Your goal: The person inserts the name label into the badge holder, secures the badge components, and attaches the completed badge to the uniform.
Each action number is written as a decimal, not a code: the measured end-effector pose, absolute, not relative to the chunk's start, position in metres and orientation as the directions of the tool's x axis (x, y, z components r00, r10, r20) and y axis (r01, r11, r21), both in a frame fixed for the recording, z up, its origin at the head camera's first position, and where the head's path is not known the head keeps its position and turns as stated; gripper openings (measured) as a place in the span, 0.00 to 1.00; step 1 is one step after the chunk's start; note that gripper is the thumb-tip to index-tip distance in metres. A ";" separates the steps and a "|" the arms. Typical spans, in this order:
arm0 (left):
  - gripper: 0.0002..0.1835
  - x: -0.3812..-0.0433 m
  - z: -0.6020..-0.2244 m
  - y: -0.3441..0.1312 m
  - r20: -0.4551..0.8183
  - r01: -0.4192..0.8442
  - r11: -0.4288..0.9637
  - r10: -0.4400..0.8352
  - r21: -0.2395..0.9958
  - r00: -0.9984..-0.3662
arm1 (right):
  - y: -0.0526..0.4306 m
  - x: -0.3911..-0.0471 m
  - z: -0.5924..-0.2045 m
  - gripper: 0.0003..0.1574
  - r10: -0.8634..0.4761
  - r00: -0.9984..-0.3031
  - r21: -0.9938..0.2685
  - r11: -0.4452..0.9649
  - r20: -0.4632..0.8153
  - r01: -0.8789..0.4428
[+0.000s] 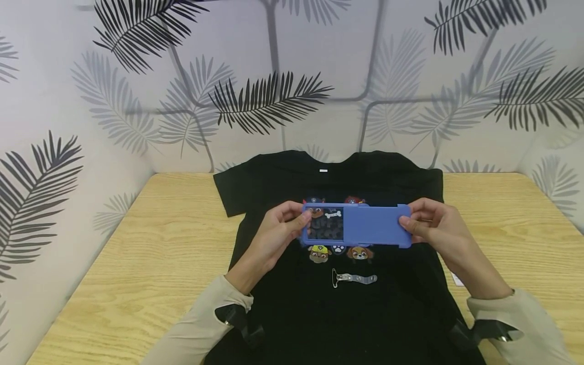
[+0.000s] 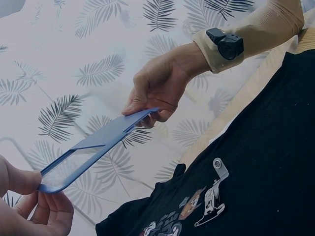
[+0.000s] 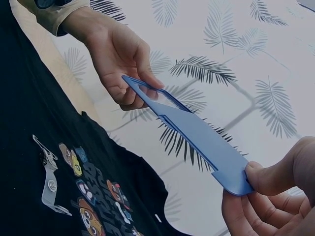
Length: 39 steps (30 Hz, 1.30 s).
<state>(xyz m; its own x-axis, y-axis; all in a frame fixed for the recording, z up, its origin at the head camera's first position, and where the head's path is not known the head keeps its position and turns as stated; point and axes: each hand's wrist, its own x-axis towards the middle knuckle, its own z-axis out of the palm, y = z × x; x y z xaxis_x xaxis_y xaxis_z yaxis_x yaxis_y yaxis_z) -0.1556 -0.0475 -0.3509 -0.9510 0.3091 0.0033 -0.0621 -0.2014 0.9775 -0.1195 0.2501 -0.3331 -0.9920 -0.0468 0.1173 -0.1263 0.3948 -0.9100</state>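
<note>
Head view, from the left: a pale wall (image 1: 301, 45) with dark and grey leaf prints stands on the left and along the far side, meeting a light wood-grain table (image 1: 178, 248). Coming in from the near left, a beige left sleeve (image 1: 196, 324) carries a dark wrist strap (image 1: 234, 317). Beyond its cuff, the left hand (image 1: 276, 233) pinches the left end of a blue holder (image 1: 376, 225) between thumb and fingers. This holder is up in the air over the middle of a black T-shirt (image 1: 392, 314), lying lengthwise from left to right; both wrist views show it apart from the cloth. Its left part is a rimmed frame with a clear window, and its right part is a solid blue panel that juts out past the frame's right end.

Spread on the table, the shirt has its neckline on the far side, with a small white label (image 1: 323, 171) there. Cartoon dog heads from its print (image 1: 360, 253) show on the far and near sides of the holder, and some show through the window. Nearer, a metal clip with a clear strap (image 1: 353, 278) lies on the shirt, the metal to the left. At the right, the right hand (image 1: 438, 230) pinches the panel's outer end, thumb on the near face. Its beige right sleeve (image 1: 524, 319) enters from the near right.
</note>
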 end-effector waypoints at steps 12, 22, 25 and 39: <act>0.05 -0.156 -0.352 -0.048 0.011 -0.056 -0.213 0.304 0.976 -0.953 | 0.250 -0.120 -0.334 0.15 -0.039 -0.991 -0.909 0.396 0.127 -0.132; 0.05 -0.156 -0.350 -0.049 0.016 -0.054 -0.224 0.299 0.973 -0.954 | 0.250 -0.120 -0.333 0.14 -0.041 -0.991 -0.914 0.382 0.128 -0.134; 0.04 -0.156 -0.350 -0.049 0.007 -0.062 -0.223 0.296 0.973 -0.955 | 0.251 -0.120 -0.333 0.14 -0.039 -0.991 -0.913 0.386 0.128 -0.133; 0.03 -0.156 -0.348 -0.049 0.008 -0.060 -0.226 0.285 0.972 -0.958 | 0.252 -0.120 -0.332 0.13 -0.037 -0.992 -0.922 0.368 0.118 -0.123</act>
<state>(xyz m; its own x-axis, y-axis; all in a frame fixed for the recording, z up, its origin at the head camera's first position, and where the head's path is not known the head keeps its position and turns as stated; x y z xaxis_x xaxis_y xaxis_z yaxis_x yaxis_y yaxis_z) -0.1555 -0.0487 -0.3484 -0.9584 0.2854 0.0075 -0.0596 -0.2258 0.9723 -0.1204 0.2515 -0.3323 -0.9924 -0.0368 0.1176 -0.1229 0.3681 -0.9216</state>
